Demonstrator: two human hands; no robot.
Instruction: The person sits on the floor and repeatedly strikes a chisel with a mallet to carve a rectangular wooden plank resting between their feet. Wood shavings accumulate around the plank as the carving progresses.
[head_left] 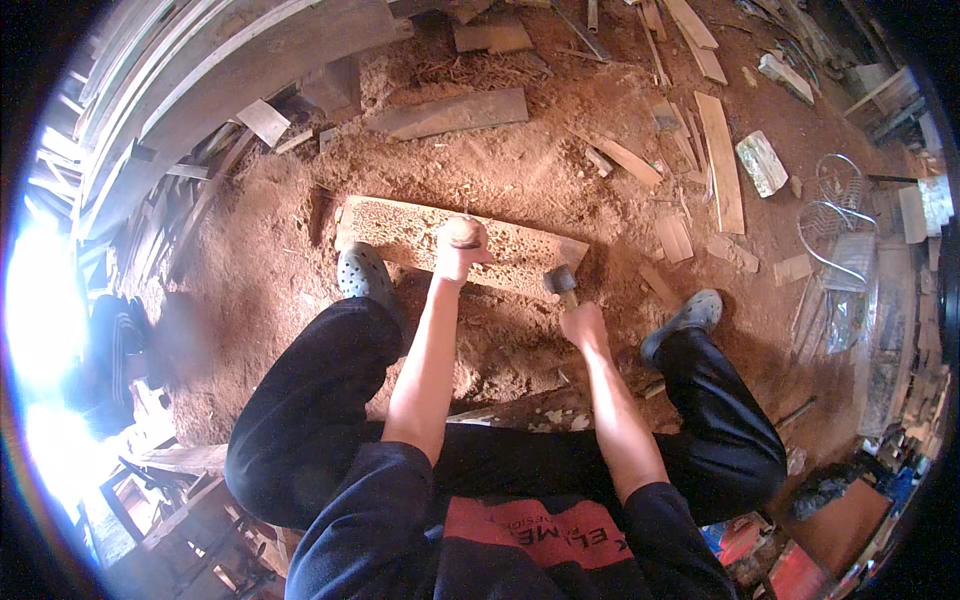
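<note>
A carved wooden board (385, 226), its face covered in small dark hollows, lies on the ground between my feet. Over its middle, my left hand (460, 255) is closed in a fist; whatever it grips is hidden by the fingers, with just a dark sliver showing. My right hand (583, 326) is wrapped around the short handle of a hammer. The dark, blocky hammer head (560, 280) is held near the board's right end, apart from my left hand.
My left clog (364, 272) is against the board's left end; my right clog (697, 312) rests on the brown dirt. Loose planks (720, 165) and offcuts lie farther off. A wire rack (835, 225) stands at the right. Stacked boards (240, 70) fill the far left.
</note>
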